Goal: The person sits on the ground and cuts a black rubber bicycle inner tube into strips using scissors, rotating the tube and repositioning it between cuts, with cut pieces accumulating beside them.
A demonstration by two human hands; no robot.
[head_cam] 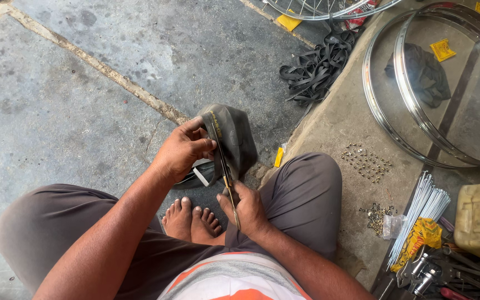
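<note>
Stone floor (73,83): grey, rough slabs with pale joints, filling the left and upper middle of the frame.
Stone ledge (340,128): sandy, gritty slab on the right side of the frame, bearing parts and tools.
Wheel rims (384,116): two shiny metal hoops, one lying inside the other, at the upper right of the frame.
Inner tube (231,139): matt black rubber, folded into a limp bundle, at the centre of the frame just above the bare feet.
Rubber strips (315,66): a tangled heap of thin black bands, upper middle, against the ledge's edge.
Spokes (423,214): a bundle of thin, straight silvery wires, lower right, partly in a yellow wrapper.
Left hand (181,150): fingers curled, thumb and fingers pinching the folded edge of the inner tube at its left side.
Right hand (248,208): clenched round a slim, narrow tool (230,191) with a brassy shaft, its tip lying against the tube's fold.
Spoke nipples (368,161): small brass-coloured pieces scattered on the ledge, right of centre.
</note>
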